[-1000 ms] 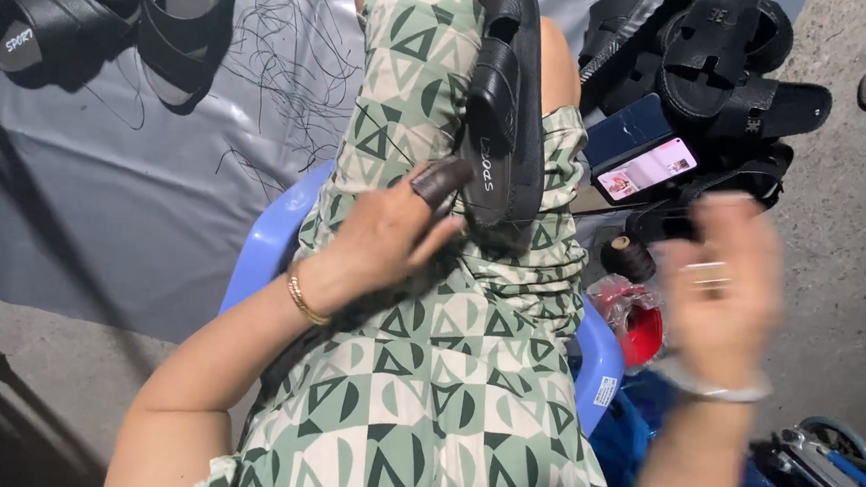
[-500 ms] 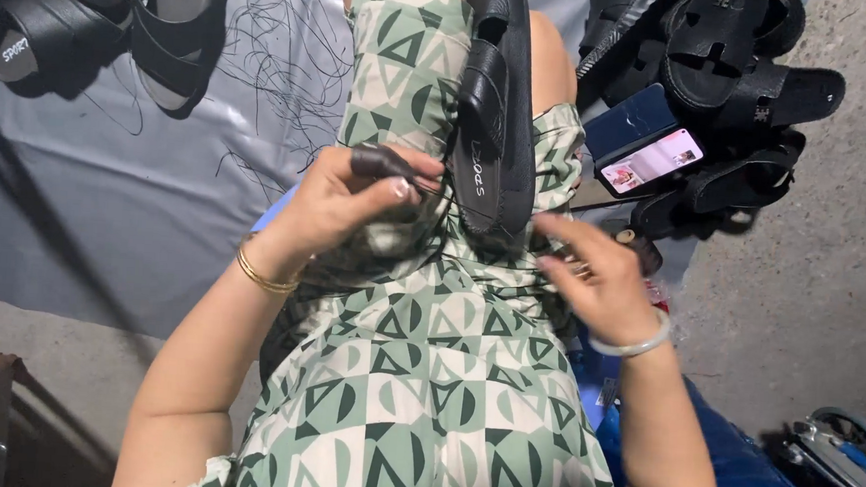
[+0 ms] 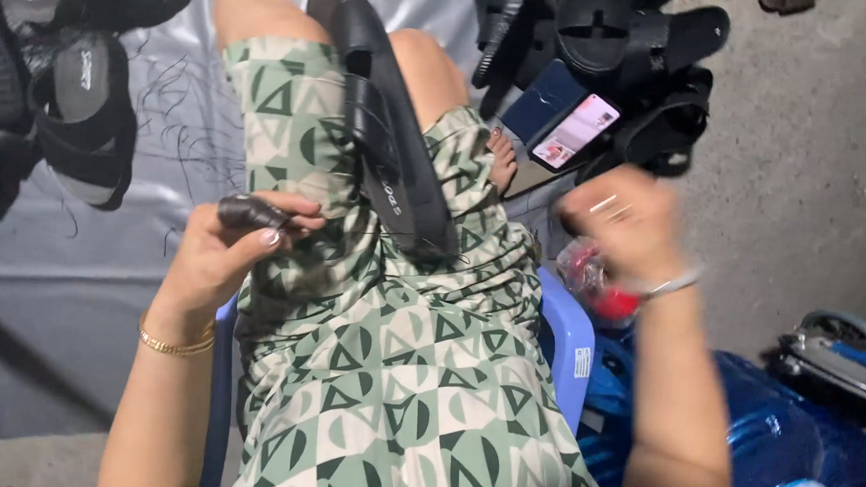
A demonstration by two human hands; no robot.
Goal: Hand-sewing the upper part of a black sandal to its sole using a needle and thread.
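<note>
From my head camera, looking down at my lap: a long black sandal (image 3: 390,161) lies along my thighs on the green patterned dress (image 3: 395,372), sole up, toe end pointing away from me. My left hand (image 3: 220,251) is closed around a small dark piece (image 3: 247,210), pinched between thumb and fingertips just left of the sandal and not touching it. Half a second ago that hand was pressed in close against the side of the sandal; now it has dropped back toward my left knee, with the piece in its grip.

My right hand (image 3: 623,220) has changed more. A moment ago it was down on the dress beside the sandal's near end; now it is lifted out to the right, well apart from the sandal, and blurred with motion. I cannot tell whether it is open or closed, or whether it carries anything. So neither hand is on the sandal, which rests on my lap unsupported.

Around me: a phone (image 3: 572,132) propped among a heap of black sandals (image 3: 625,45) ahead on the right, more sandals (image 3: 80,112) on the grey sheet (image 3: 80,282) to my left, the blue plastic stool (image 3: 569,342) under me, and a blue water jug (image 3: 781,445) at lower right.
</note>
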